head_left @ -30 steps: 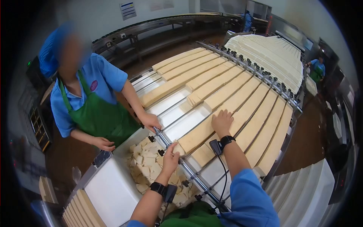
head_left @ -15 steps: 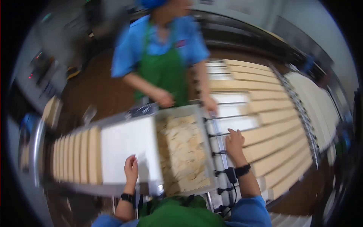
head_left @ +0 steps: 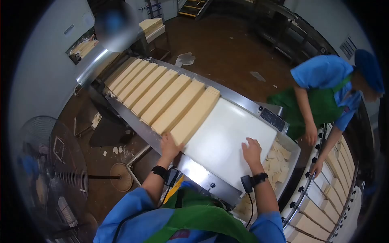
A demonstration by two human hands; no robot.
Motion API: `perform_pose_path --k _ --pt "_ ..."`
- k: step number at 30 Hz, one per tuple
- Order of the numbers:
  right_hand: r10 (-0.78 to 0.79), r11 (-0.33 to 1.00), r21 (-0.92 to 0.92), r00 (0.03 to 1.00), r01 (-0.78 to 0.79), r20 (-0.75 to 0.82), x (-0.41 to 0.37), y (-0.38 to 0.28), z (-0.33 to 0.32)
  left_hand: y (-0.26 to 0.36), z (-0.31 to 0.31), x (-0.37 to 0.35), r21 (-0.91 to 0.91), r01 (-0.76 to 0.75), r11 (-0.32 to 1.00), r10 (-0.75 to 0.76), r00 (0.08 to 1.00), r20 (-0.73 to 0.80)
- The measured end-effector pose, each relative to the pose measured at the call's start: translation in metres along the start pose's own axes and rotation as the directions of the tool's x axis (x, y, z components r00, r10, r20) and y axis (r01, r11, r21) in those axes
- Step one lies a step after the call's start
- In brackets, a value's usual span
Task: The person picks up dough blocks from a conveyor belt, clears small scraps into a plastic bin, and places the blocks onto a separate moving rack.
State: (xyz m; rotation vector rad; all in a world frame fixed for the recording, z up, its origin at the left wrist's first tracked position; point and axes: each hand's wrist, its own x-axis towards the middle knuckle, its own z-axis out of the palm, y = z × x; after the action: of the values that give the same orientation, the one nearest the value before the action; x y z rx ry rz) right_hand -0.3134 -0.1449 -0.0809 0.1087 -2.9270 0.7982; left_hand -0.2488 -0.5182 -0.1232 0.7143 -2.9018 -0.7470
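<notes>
Long pale stacks of thin sheets lie side by side across a white conveyor belt point(head_left: 227, 137). My left hand point(head_left: 170, 146) is at the near end of the frontmost stack point(head_left: 196, 117), its fingers against that end. Over the bare white part of the belt is my right hand point(head_left: 253, 153), fingers apart and holding nothing. Beyond the belt's right end stands a bin point(head_left: 293, 162) with broken pale pieces point(head_left: 277, 160) in it. Both wrists carry a dark band with a small device.
A co-worker point(head_left: 324, 89) in blue and green leans over a second conveyor point(head_left: 320, 202) with pale stacks at the right. A large fan point(head_left: 52, 174) stands at the lower left. A metal roller point(head_left: 91, 65) spans the belt's far end.
The view has swung left toward the stacks. My left hand has gone from above the white belt to the frontmost stack. My right hand has moved from the right conveyor to over the white belt.
</notes>
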Motion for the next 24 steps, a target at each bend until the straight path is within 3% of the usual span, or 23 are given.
perform_pose_path --k 1,2,5,13,15,18,20,24 --pt "-0.052 0.997 -0.05 0.999 0.053 0.006 0.016 -0.013 0.019 0.002 -0.003 0.005 0.036 -0.053 0.998 0.048 0.99 0.131" --pt "-0.014 0.993 -0.114 0.998 0.02 0.055 0.034 -0.027 0.039 0.006 -0.003 0.005 0.163 -0.13 0.978 0.117 0.989 0.087" --pt "0.107 0.975 -0.208 0.986 -0.079 0.125 0.084 -0.086 0.08 0.015 -0.012 0.006 0.24 -0.197 0.95 0.168 0.976 0.136" --pt "0.173 0.962 -0.241 0.969 -0.128 0.176 0.199 -0.188 0.124 0.019 -0.023 0.009 0.229 -0.274 0.934 0.21 0.94 0.268" --pt "0.193 0.943 -0.301 0.971 -0.144 0.142 0.208 -0.191 0.136 0.018 -0.02 0.009 0.26 -0.298 0.919 0.224 0.934 0.278" --pt "0.318 0.927 -0.282 0.918 -0.248 0.238 0.204 -0.198 0.12 0.024 -0.027 0.007 0.244 -0.297 0.923 0.213 0.924 0.318" --pt "0.406 0.9 -0.263 0.89 -0.349 0.207 0.196 -0.188 0.1 0.031 -0.033 0.008 0.163 -0.29 0.943 0.222 0.914 0.339" --pt "0.628 0.769 -0.191 0.777 -0.61 0.045 0.151 -0.125 0.045 0.062 -0.036 -0.004 -0.016 -0.393 0.919 0.354 0.811 0.465"
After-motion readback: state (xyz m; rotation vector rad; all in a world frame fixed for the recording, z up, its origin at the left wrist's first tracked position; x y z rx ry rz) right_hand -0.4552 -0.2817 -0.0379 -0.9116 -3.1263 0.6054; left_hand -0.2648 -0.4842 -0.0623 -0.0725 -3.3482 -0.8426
